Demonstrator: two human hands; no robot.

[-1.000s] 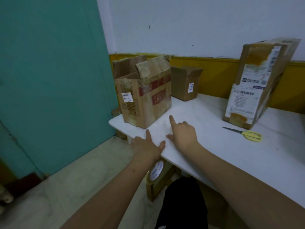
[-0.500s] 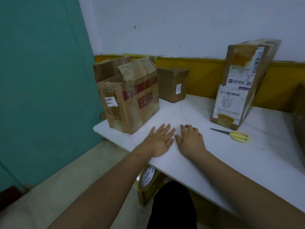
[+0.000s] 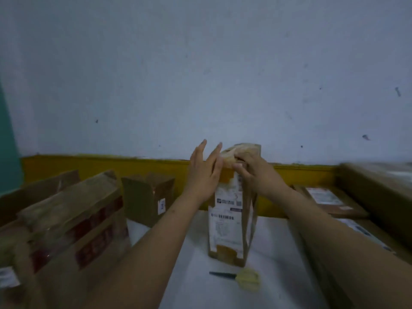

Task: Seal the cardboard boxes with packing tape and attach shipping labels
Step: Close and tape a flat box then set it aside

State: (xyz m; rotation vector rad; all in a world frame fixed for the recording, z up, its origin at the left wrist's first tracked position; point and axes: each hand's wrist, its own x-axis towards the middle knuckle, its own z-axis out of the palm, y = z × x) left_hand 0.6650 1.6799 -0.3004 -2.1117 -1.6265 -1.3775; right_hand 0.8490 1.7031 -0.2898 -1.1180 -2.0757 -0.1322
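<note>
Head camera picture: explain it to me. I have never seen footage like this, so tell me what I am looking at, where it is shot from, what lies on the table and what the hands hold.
There is no machine here. A person wears one wide-angle camera on the head, so you look forward and down along both bare arms.

The right hand grips the top of a tall narrow cardboard box that stands upright on the white table; the box carries a printed shipping label. The left hand is open, fingers straight, at the box's left side; blur hides whether it touches.

In front of that box lie yellow-handled scissors. To the left stand a large open box with red print and a small brown box behind it. More flat boxes lie on the right.
</note>
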